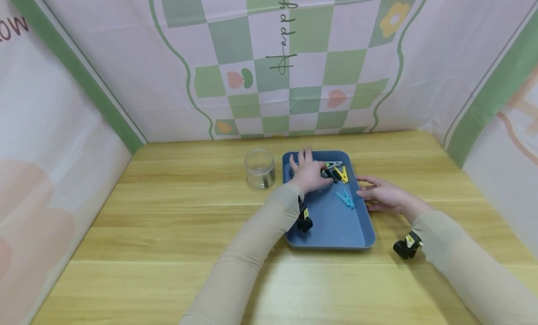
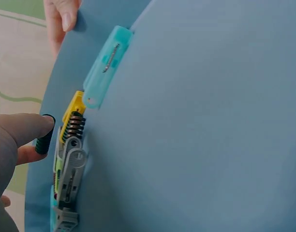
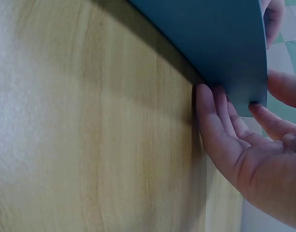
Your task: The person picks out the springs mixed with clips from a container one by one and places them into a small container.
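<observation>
In the left wrist view my left hand (image 2: 7, 145) pinches a small dark ribbed spring (image 2: 45, 135) between thumb and finger. That hand (image 1: 310, 174) is over the far part of the blue tray (image 1: 328, 227) in the head view. Beneath it lie several clothespins: a yellow one (image 1: 342, 174), a grey one (image 1: 334, 164) and others partly hidden by the fingers. A copper-coloured spring (image 2: 76, 124) is among them. One light-blue clothespin (image 1: 345, 199) lies nearer me. My right hand (image 1: 384, 194) holds the tray's right side, thumb at the rim and fingers along the outer wall.
A clear round jar (image 1: 259, 168) stands left of the tray, with a small dark piece at its bottom. The wooden table (image 1: 168, 222) ends at a printed cloth (image 1: 269, 82) behind, with more cloth at both sides.
</observation>
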`<state>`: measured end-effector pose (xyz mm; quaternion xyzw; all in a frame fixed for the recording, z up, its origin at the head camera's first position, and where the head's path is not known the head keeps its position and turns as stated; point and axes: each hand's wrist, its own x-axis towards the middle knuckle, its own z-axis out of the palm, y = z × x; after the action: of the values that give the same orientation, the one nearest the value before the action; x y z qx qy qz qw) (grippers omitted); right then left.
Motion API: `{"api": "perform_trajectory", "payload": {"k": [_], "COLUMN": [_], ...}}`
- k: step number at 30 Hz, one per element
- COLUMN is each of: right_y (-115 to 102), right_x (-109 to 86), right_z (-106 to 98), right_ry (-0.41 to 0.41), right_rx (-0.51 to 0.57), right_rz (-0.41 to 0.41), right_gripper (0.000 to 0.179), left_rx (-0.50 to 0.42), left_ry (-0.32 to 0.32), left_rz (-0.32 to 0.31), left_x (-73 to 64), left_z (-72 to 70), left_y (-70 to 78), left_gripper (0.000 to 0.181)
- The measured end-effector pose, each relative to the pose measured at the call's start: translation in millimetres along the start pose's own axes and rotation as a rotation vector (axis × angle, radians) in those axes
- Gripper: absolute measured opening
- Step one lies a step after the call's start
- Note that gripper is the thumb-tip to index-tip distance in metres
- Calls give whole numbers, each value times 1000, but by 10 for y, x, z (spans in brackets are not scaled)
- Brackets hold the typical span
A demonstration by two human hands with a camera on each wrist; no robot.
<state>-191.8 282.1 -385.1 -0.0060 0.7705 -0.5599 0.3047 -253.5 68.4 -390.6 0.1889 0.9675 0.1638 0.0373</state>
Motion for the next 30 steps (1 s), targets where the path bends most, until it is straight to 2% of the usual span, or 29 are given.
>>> {"api": "perform_trajectory", "payload": {"k": [7, 15, 30], "right_y": [-13, -20, -32], "right_x": [-9, 0, -21], "right_z": [-4, 1, 9], "right_ry": [-1, 0, -1], "right_rx": [-8, -3, -12], "right_rz": [2, 5, -2], "right_gripper": [72, 73, 73], "left_rx": [2, -22, -46], "left_ry": [2, 33, 82], "left_rz": [19, 58, 101], "left_x": [-32, -53, -211], "left_z": [-103, -209, -460], "left_y": [26, 30, -25], "left_gripper": [35, 34, 32]}}
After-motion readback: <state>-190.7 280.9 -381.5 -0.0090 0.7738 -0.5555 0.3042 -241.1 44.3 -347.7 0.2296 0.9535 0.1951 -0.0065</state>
